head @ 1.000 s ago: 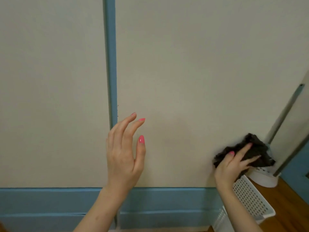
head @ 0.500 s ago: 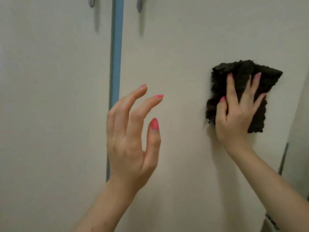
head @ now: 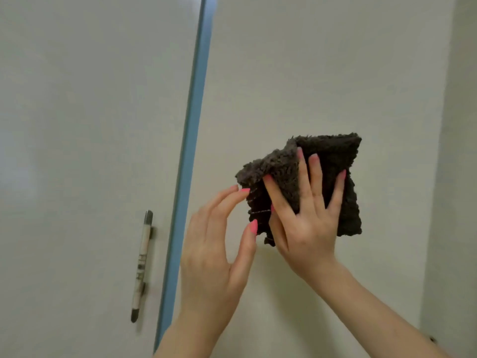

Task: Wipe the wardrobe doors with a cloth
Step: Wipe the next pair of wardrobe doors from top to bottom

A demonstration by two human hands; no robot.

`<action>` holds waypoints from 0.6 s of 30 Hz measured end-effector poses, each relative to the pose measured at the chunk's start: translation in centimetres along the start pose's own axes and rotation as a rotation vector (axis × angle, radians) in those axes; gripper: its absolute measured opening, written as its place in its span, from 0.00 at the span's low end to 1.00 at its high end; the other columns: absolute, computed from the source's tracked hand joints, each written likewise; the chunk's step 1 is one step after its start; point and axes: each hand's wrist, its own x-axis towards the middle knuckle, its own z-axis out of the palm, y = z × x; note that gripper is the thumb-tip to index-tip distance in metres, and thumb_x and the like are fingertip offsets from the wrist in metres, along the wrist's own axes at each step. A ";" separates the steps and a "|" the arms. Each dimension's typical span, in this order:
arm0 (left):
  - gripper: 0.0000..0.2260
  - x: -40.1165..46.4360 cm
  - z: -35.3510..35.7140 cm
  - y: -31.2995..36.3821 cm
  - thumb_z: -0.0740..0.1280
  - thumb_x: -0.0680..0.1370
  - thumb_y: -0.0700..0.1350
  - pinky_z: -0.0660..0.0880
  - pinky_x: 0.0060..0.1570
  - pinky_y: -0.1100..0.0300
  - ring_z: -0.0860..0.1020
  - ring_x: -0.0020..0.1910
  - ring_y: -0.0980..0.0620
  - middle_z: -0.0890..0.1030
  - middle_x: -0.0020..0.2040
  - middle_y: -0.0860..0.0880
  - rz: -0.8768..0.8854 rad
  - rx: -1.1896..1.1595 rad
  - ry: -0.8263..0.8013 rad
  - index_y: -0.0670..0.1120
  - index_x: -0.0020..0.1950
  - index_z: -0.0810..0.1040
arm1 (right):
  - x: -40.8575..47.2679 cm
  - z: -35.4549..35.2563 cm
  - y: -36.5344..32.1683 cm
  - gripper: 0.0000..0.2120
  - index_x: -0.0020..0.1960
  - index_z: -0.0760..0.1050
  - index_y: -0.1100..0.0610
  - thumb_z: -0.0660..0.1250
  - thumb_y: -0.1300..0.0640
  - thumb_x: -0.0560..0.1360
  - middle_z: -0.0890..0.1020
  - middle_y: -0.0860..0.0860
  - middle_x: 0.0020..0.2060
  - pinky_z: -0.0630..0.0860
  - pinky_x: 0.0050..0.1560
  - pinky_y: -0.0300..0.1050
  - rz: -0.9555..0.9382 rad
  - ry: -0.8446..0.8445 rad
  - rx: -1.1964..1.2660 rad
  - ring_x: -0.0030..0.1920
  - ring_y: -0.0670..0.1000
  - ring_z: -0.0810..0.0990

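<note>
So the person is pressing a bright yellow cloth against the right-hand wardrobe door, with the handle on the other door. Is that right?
Not quite: the cloth is dark brown, not yellow, as the head view shows. The right hand does press it against the right-hand door, and the handle is on the other door.

No readable text, dark marks on door handle [head: 141, 264] (too blurred), nothing legible

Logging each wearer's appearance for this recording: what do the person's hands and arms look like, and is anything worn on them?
Both forearms are bare as far as the frame shows: no sleeves, gloves, watch or bracelets visible. The left hand and right hand have long, rounded nails painted bright pink. No rings are visible on the fingers that show.
</note>
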 end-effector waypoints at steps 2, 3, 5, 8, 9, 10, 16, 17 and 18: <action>0.18 3.1 -0.6 1.3 0.63 0.75 0.53 0.68 0.57 0.71 0.73 0.59 0.62 0.74 0.60 0.63 -0.111 -0.072 0.002 0.59 0.64 0.67 | 2.3 -0.1 0.2 0.23 0.73 0.62 0.50 0.60 0.57 0.78 0.62 0.62 0.71 0.55 0.69 0.72 0.011 -0.024 0.027 0.75 0.60 0.55; 0.19 4.6 -0.9 2.0 0.64 0.74 0.55 0.68 0.57 0.72 0.74 0.58 0.62 0.73 0.59 0.64 -0.163 -0.101 0.002 0.61 0.64 0.66 | 3.4 -0.1 0.1 0.23 0.73 0.61 0.50 0.59 0.57 0.79 0.62 0.62 0.71 0.55 0.69 0.72 0.033 -0.030 0.043 0.76 0.59 0.55; 0.22 7.3 -1.7 3.2 0.66 0.71 0.58 0.69 0.56 0.71 0.74 0.58 0.61 0.73 0.59 0.64 -0.255 -0.143 0.005 0.62 0.64 0.65 | 5.1 -0.4 -0.5 0.22 0.73 0.61 0.50 0.57 0.56 0.79 0.62 0.61 0.72 0.54 0.69 0.71 0.080 -0.048 0.076 0.76 0.59 0.54; 0.23 10.0 -3.6 4.0 0.69 0.70 0.56 0.71 0.57 0.67 0.75 0.58 0.60 0.75 0.58 0.62 -0.339 -0.159 -0.007 0.62 0.63 0.66 | 6.3 -0.5 -3.0 0.18 0.70 0.65 0.51 0.55 0.55 0.80 0.61 0.63 0.71 0.55 0.68 0.72 0.114 -0.098 0.123 0.76 0.58 0.52; 0.21 10.6 -4.4 4.0 0.69 0.70 0.55 0.71 0.57 0.66 0.75 0.58 0.60 0.75 0.57 0.62 -0.338 -0.130 -0.032 0.62 0.62 0.68 | 6.4 -0.5 -3.9 0.18 0.69 0.66 0.51 0.56 0.56 0.80 0.61 0.63 0.71 0.56 0.68 0.72 0.119 -0.108 0.125 0.76 0.58 0.52; 0.19 11.0 -5.5 3.9 0.69 0.72 0.53 0.72 0.57 0.65 0.75 0.58 0.60 0.76 0.56 0.62 -0.318 -0.083 -0.070 0.60 0.61 0.71 | 6.6 -0.5 -5.1 0.18 0.69 0.66 0.52 0.57 0.56 0.79 0.61 0.64 0.71 0.56 0.68 0.73 0.131 -0.118 0.122 0.76 0.58 0.51; 0.12 11.6 -12.2 2.6 0.66 0.75 0.45 0.68 0.51 0.74 0.75 0.52 0.63 0.79 0.51 0.57 -0.228 0.057 -0.261 0.54 0.58 0.77 | 7.8 -0.1 -12.5 0.31 0.73 0.60 0.54 0.69 0.58 0.74 0.60 0.66 0.71 0.55 0.66 0.75 0.183 -0.165 0.058 0.76 0.61 0.51; 0.13 11.7 -13.6 2.2 0.66 0.75 0.45 0.68 0.51 0.75 0.75 0.51 0.64 0.78 0.51 0.56 -0.219 0.065 -0.277 0.54 0.59 0.76 | 8.2 0.0 -14.1 0.30 0.73 0.59 0.54 0.68 0.58 0.75 0.59 0.66 0.71 0.55 0.66 0.75 0.196 -0.178 0.062 0.76 0.61 0.50; 0.13 11.8 -14.9 1.8 0.66 0.74 0.45 0.67 0.51 0.75 0.75 0.51 0.64 0.78 0.51 0.55 -0.213 0.068 -0.295 0.53 0.59 0.76 | 8.6 0.0 -15.6 0.29 0.73 0.59 0.54 0.66 0.58 0.75 0.57 0.66 0.72 0.55 0.66 0.75 0.209 -0.208 0.067 0.76 0.62 0.49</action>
